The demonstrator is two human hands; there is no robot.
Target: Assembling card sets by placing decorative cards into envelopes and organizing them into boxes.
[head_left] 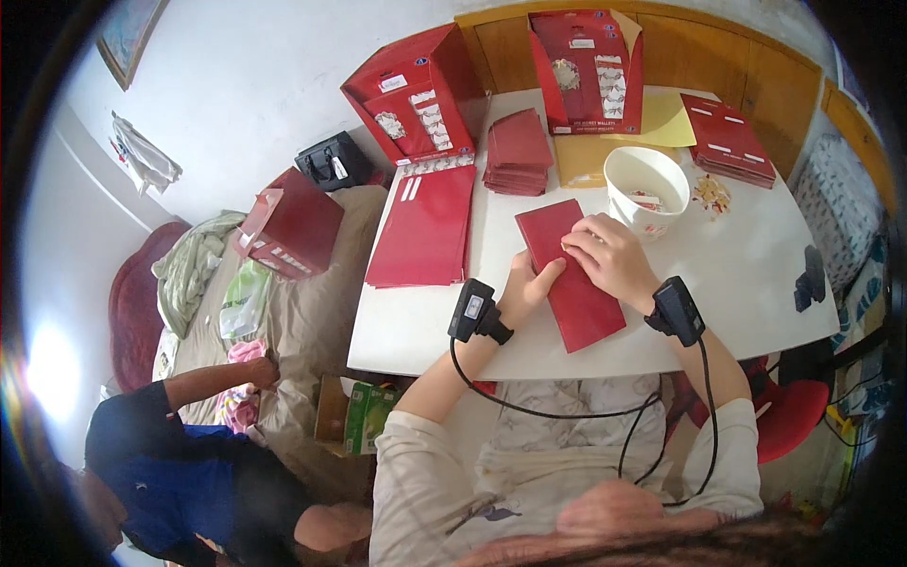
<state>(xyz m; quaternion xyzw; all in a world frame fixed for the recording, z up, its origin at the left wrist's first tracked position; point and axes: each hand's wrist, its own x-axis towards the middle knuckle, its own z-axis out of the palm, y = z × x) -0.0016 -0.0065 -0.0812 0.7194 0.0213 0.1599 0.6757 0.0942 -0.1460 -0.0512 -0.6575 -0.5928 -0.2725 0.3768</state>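
Observation:
A long dark red envelope (588,315) lies tilted near the front of the white table. My left hand (525,288) holds it by its left edge, thumb on top and fingers partly hidden. My right hand (612,260) rests over the envelope's middle, its thumb and fingertips pinched at the surface. A tiny pale bit shows at those fingertips, too small to name. Just beyond my right hand stands a white tub (619,173) with small pieces inside. Beside the tub lies a little heap of small gold and red bits (710,194).
Stacked red envelopes (518,151), larger red sheets (422,231) and another red stack (729,140) surround the work spot. Two red display boxes (411,99) stand at the back. A dark object (810,279) lies at the right edge. Another person (189,472) is beside the bed at left.

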